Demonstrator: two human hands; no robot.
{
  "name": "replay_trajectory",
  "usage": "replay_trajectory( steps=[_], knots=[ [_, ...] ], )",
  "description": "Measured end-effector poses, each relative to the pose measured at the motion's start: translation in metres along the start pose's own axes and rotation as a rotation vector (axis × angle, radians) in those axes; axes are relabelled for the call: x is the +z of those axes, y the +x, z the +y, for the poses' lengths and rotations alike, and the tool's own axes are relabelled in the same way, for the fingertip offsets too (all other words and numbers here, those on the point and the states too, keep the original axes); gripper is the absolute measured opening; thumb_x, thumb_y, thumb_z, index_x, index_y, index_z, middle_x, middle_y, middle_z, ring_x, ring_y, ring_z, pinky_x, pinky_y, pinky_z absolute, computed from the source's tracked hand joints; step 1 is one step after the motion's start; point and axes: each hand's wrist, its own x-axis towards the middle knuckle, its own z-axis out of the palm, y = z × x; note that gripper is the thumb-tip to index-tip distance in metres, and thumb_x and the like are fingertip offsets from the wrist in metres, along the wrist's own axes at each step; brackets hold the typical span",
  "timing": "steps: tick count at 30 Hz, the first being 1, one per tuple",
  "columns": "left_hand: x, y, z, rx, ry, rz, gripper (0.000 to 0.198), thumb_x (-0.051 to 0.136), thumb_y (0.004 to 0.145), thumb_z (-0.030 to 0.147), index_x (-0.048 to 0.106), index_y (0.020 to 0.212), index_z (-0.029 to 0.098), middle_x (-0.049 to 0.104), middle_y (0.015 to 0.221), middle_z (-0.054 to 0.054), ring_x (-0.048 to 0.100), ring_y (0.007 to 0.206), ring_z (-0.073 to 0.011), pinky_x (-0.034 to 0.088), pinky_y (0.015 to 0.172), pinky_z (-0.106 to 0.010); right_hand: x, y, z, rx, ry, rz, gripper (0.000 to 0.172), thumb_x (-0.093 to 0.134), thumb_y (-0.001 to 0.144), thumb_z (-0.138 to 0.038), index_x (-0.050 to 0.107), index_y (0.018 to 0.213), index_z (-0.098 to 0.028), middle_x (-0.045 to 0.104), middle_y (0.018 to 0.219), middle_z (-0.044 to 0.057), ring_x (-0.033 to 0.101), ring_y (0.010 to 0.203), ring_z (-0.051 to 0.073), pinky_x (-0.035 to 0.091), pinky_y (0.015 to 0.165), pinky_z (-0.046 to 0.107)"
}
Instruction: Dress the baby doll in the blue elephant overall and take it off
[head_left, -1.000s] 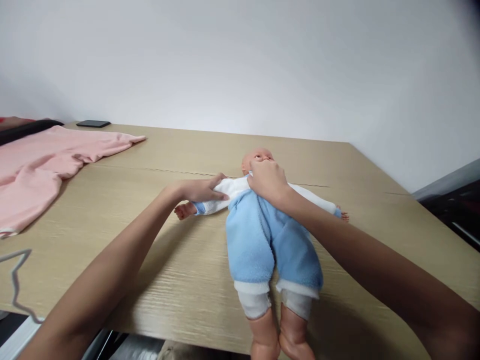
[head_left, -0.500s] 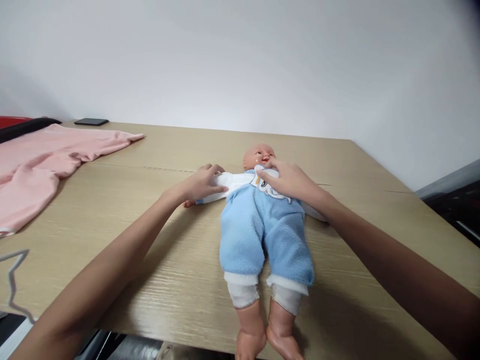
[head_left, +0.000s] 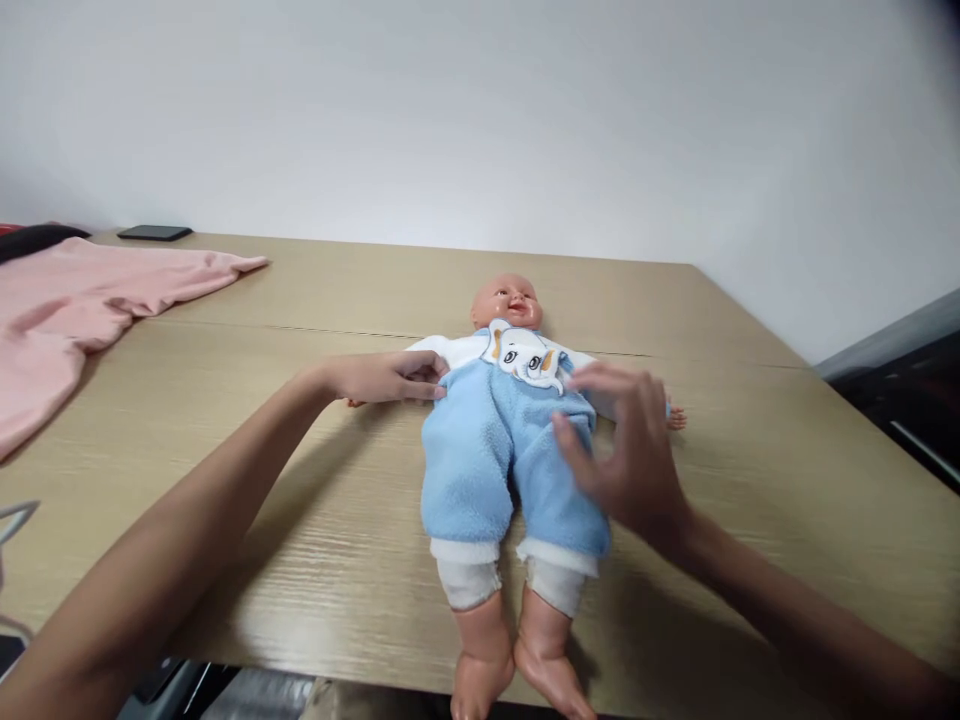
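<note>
A baby doll (head_left: 516, 305) lies on its back on the wooden table, its head toward the wall and its bare feet toward me. It wears blue overalls (head_left: 469, 465) with a white animal-face bib (head_left: 529, 358) over a white long-sleeved top. My left hand (head_left: 390, 377) is at the side of the overalls below the sleeve, thumb and fingers closed on the blue cloth. Over the doll's other side hovers my right hand (head_left: 630, 450), thumb and fingers spread and slightly blurred, with nothing in it.
A pink garment (head_left: 82, 310) is spread on the left of the table (head_left: 337, 290). Behind it lie a dark flat phone-like object (head_left: 155, 232) and a black item (head_left: 41, 240). A white wall (head_left: 480, 130) rises behind. A white cord (head_left: 15, 520) shows at the left edge.
My right hand has left the bib and moved down toward me, opening. My left hand has shifted from the white sleeve to the overalls' side. The view has moved slightly.
</note>
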Motion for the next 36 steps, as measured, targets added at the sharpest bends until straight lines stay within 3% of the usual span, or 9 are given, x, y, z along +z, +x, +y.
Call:
replay_trajectory(
  steps=[2, 5, 10, 14, 19, 24, 28, 33, 36],
  knots=[
    [0.001, 0.003, -0.002, 0.013, -0.034, -0.022, 0.035, 0.061, 0.104, 0.058, 0.057, 0.115, 0.024, 0.061, 0.102, -0.002, 0.058, 0.095, -0.0217, 0.051, 0.087, -0.033, -0.005, -0.01, -0.037, -0.23, 0.176, -0.218, 0.017, 0.069, 0.101, -0.016, 0.062, 0.114, -0.022, 0.073, 0.106, 0.004, 0.067, 0.104, 0.024, 0.049, 0.098, 0.041],
    [0.005, 0.004, 0.0, 0.012, -0.059, -0.043, 0.035, 0.064, 0.1, 0.055, 0.055, 0.114, 0.024, 0.059, 0.103, -0.002, 0.056, 0.097, -0.022, 0.051, 0.089, -0.034, -0.01, -0.018, -0.074, -0.344, 0.262, -0.5, 0.008, 0.07, 0.104, -0.026, 0.063, 0.106, -0.022, 0.07, 0.095, 0.0, 0.061, 0.086, 0.022, 0.043, 0.082, 0.039],
    [0.007, 0.004, 0.005, 0.031, 0.038, -0.017, 0.039, 0.067, 0.096, 0.056, 0.057, 0.116, 0.024, 0.061, 0.112, -0.003, 0.055, 0.101, -0.0234, 0.05, 0.09, -0.034, -0.006, -0.021, -0.078, -0.357, 0.13, -0.689, 0.005, 0.067, 0.107, -0.022, 0.066, 0.102, -0.02, 0.071, 0.1, 0.004, 0.059, 0.088, 0.024, 0.039, 0.079, 0.039],
    [0.006, 0.003, 0.005, 0.046, 0.099, 0.005, 0.036, 0.066, 0.097, 0.056, 0.057, 0.108, 0.023, 0.056, 0.099, -0.001, 0.052, 0.091, -0.0215, 0.048, 0.082, -0.033, -0.004, -0.024, -0.072, -0.36, 0.065, -0.679, 0.013, 0.058, 0.107, -0.014, 0.066, 0.099, -0.019, 0.07, 0.096, 0.005, 0.057, 0.084, 0.025, 0.038, 0.077, 0.04],
    [0.009, 0.004, 0.0, 0.041, 0.007, -0.028, 0.039, 0.075, 0.091, 0.044, 0.052, 0.114, 0.023, 0.061, 0.102, -0.002, 0.059, 0.094, -0.0219, 0.053, 0.084, -0.035, -0.005, -0.03, -0.076, -0.361, -0.004, -0.614, 0.015, 0.054, 0.106, -0.012, 0.068, 0.103, -0.017, 0.073, 0.101, 0.007, 0.06, 0.086, 0.025, 0.039, 0.08, 0.041],
    [0.014, 0.009, -0.004, 0.089, -0.009, -0.007, 0.027, 0.068, 0.092, 0.039, 0.049, 0.105, 0.024, 0.059, 0.095, 0.0, 0.057, 0.087, -0.0204, 0.05, 0.08, -0.034, -0.004, -0.033, -0.082, -0.369, -0.103, -0.536, 0.022, 0.051, 0.099, -0.006, 0.067, 0.091, -0.018, 0.07, 0.089, 0.006, 0.055, 0.075, 0.024, 0.037, 0.075, 0.041],
    [0.015, 0.012, -0.008, 0.114, 0.116, 0.073, 0.023, 0.064, 0.094, 0.04, 0.051, 0.103, 0.023, 0.056, 0.091, 0.0, 0.052, 0.083, -0.0196, 0.045, 0.075, -0.032, -0.006, -0.028, -0.079, -0.41, -0.045, -0.484, 0.02, 0.056, 0.092, -0.003, 0.063, 0.083, -0.02, 0.063, 0.079, 0.002, 0.054, 0.075, 0.023, 0.038, 0.072, 0.04],
    [0.017, 0.018, -0.017, 0.074, 0.274, 0.185, 0.018, 0.058, 0.094, 0.034, 0.052, 0.106, 0.023, 0.062, 0.094, -0.003, 0.056, 0.085, -0.0228, 0.046, 0.077, -0.035, -0.011, -0.026, -0.06, -0.6, 0.249, -0.528, 0.016, 0.057, 0.095, -0.007, 0.066, 0.096, -0.02, 0.073, 0.094, 0.003, 0.061, 0.085, 0.02, 0.049, 0.088, 0.037],
    [0.028, 0.018, -0.017, 0.053, 0.357, 0.321, 0.014, 0.054, 0.093, 0.025, 0.053, 0.107, 0.024, 0.067, 0.1, -0.006, 0.062, 0.091, -0.0257, 0.05, 0.084, -0.039, -0.008, -0.029, -0.054, -0.528, 0.214, -0.539, 0.017, 0.058, 0.092, -0.006, 0.067, 0.097, -0.02, 0.075, 0.098, 0.003, 0.064, 0.09, 0.021, 0.05, 0.096, 0.038]
  ],
)
